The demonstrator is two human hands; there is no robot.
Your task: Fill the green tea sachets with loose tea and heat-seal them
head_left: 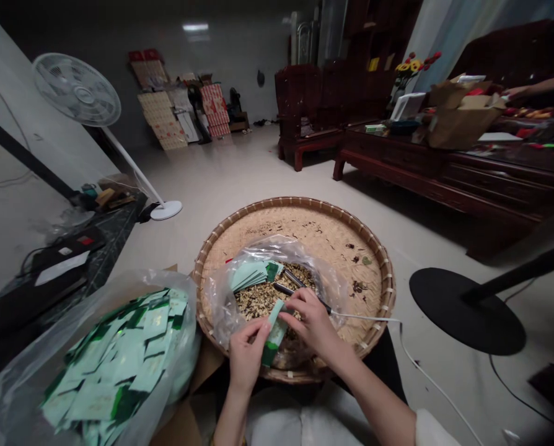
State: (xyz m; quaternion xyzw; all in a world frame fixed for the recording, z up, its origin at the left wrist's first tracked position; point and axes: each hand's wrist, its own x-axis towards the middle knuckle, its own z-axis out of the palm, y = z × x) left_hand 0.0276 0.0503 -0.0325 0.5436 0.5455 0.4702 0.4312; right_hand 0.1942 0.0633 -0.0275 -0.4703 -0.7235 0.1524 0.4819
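Observation:
Between both hands is a small light-green and dark-green packet (276, 331), held over a clear plastic bag (219, 310). My left hand (248, 350) pinches its left edge. At the upper right edge, the fingers of my right hand (310, 319) are closed on the same packet. Loose dried plant pieces (253, 300) fill the bag, and a fanned stack of flat green packets (248, 275) lies on them. A dark, slim tool (284, 289) sits just beyond my right hand, partly hidden by it. Beneath is a round woven bamboo tray (351, 223).
At the left, a large plastic bag (7, 390) holds many green packets (128, 353). A white cord (367, 318) runs over the tray's right rim to the floor. A black round stand base (467, 310) is to the right. A white fan (79, 93) and a wooden table (448, 164) stand beyond.

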